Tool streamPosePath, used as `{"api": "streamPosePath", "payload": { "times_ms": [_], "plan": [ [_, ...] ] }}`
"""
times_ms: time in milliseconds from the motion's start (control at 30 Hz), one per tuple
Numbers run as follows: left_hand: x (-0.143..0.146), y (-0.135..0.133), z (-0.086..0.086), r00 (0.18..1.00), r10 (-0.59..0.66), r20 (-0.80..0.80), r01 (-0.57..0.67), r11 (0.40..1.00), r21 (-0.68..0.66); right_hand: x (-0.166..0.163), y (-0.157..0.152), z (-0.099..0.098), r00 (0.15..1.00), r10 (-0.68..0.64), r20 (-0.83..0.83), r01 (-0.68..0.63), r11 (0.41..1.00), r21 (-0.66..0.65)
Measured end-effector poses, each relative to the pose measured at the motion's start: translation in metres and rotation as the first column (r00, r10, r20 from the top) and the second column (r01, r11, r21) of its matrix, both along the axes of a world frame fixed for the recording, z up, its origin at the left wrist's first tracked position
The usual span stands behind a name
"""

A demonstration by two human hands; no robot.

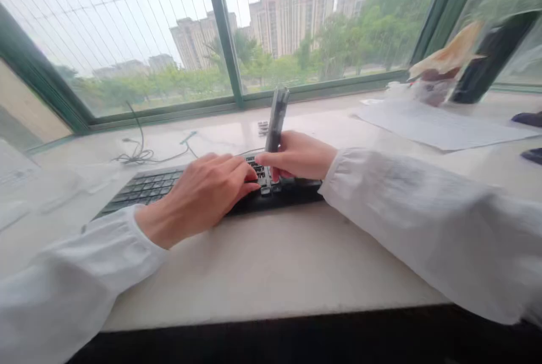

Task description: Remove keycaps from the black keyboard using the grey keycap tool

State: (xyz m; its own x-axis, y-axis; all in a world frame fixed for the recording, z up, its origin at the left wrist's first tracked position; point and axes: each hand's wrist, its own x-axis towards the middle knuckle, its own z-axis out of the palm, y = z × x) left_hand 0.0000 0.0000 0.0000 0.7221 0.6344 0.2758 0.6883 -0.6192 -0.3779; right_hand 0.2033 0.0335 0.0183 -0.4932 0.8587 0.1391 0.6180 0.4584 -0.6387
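A black keyboard (146,188) lies on a pale stone sill in front of a window. My left hand (201,194) rests on the keyboard's right half, fingers bent with the tips pressing on the keys. My right hand (296,155) is closed around a grey, translucent stick-shaped tool (276,117) held upright, its lower end down among the keys at the keyboard's right end. A few loose keycaps (263,127) lie on the sill just behind. Both arms wear white sleeves.
Thin cables (139,152) trail across the sill behind the keyboard. A white sheet of paper (440,124) and a crumpled bag (444,68) sit at the right. A dark object (533,155) lies at the far right edge. The window frame (237,101) runs along the back.
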Motion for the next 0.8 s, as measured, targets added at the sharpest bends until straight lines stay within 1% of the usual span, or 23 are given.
{"api": "streamPosePath", "payload": {
  "times_ms": [133,333,533,700,800],
  "plan": [
    [0.002,0.003,-0.002,1.0,-0.028,0.008,0.028,0.999,0.042,-0.001,0.003,-0.005,1.0,0.011,-0.006,-0.011,0.999,0.03],
    [0.001,0.002,-0.002,1.0,-0.026,0.006,0.026,0.998,0.058,-0.002,0.004,-0.012,0.996,0.04,-0.085,-0.036,0.998,0.053],
    [0.0,0.003,-0.003,1.0,-0.008,0.029,0.007,1.0,0.023,-0.005,-0.004,-0.016,0.989,-0.026,-0.144,0.034,0.998,0.049],
    [0.0,0.003,-0.002,0.999,0.005,0.049,-0.005,1.0,-0.01,-0.006,-0.009,-0.021,0.985,-0.06,-0.165,0.075,0.993,0.091],
    [0.0,0.002,-0.002,0.998,0.015,0.056,-0.014,1.0,-0.02,-0.007,-0.011,-0.023,0.982,-0.075,-0.172,0.092,0.992,0.091]
  ]
}}
